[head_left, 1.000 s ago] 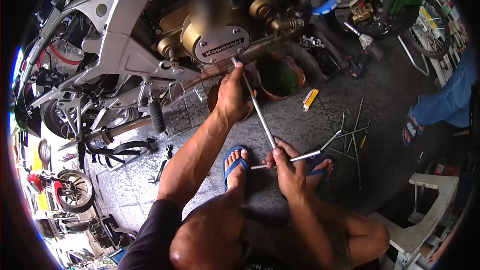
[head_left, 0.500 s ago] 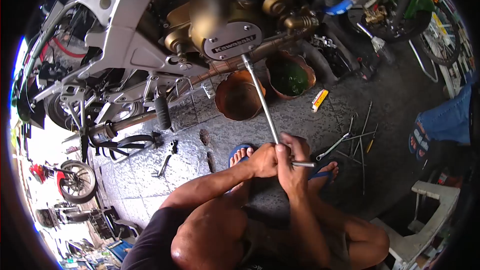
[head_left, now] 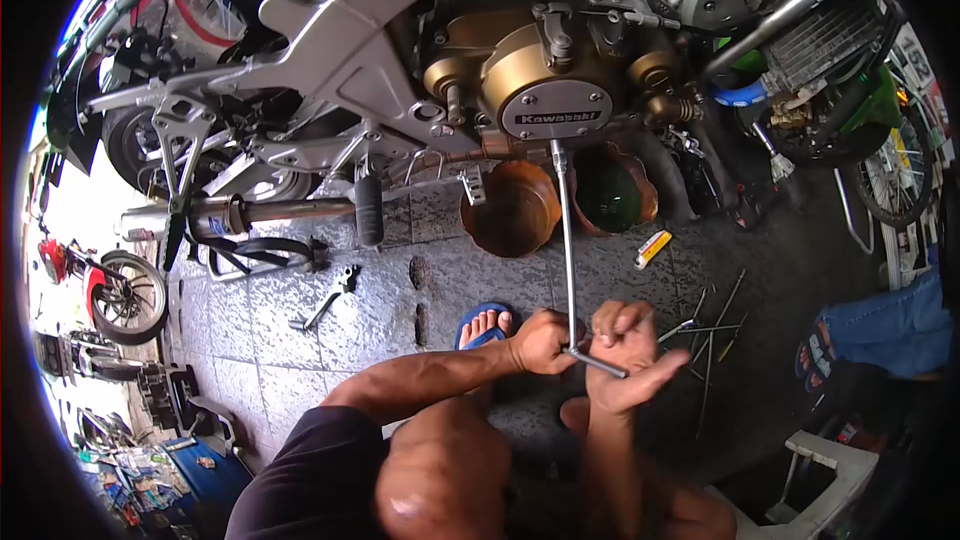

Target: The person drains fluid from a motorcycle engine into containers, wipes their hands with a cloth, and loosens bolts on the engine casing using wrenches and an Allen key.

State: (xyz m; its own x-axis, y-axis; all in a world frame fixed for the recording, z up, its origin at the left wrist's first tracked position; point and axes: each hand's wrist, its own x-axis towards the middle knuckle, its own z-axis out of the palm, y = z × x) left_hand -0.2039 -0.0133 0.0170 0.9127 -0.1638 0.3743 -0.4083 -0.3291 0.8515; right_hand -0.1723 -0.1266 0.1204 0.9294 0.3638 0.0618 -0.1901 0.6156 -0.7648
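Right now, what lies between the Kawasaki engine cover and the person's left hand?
In the head view, a long metal wrench shaft spans the stretch from just below the Kawasaki engine cover down to the left hand.

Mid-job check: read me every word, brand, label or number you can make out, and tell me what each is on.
"Kawasaki": on the round silver cover plate of the engine.
Too small or blurred to read: the print on the yellow-and-white packet on the floor, and any on the small packets at lower left.
I can make out no numbers or signs.
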